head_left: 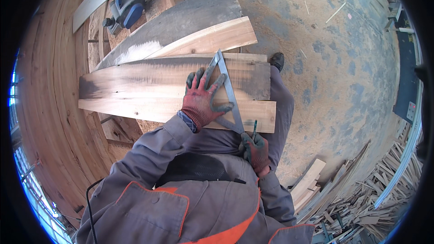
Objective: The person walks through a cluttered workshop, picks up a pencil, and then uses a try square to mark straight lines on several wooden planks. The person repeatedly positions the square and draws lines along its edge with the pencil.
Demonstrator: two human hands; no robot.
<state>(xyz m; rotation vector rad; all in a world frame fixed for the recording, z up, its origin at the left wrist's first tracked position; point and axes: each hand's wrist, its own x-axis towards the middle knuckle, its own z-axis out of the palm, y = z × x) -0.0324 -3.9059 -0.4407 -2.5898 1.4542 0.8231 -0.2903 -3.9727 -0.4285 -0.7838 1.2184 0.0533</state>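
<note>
My left hand (201, 97), in a red glove with dark grey coated fingers, lies with its fingers spread over a metal triangle square (231, 91). It presses the square down on a dark, weathered board (149, 77) and the pale plank (122, 107) along its near edge. Part of the square is hidden under the hand. At the square's near corner, just past the plank's near edge, my gloved right hand (256, 151) is closed round a green pencil (255, 125). The pencil stands nearly upright; its lower end is hidden by the fingers.
Behind lie another dark board (190, 18) and a light plank (212, 38). A blue electric planer (131, 2) with a black cord rests at the far left. Broad timber (58, 90) runs down the left side. Sawdust covers the floor (330, 95); wood offcuts (384, 190) are heaped at right.
</note>
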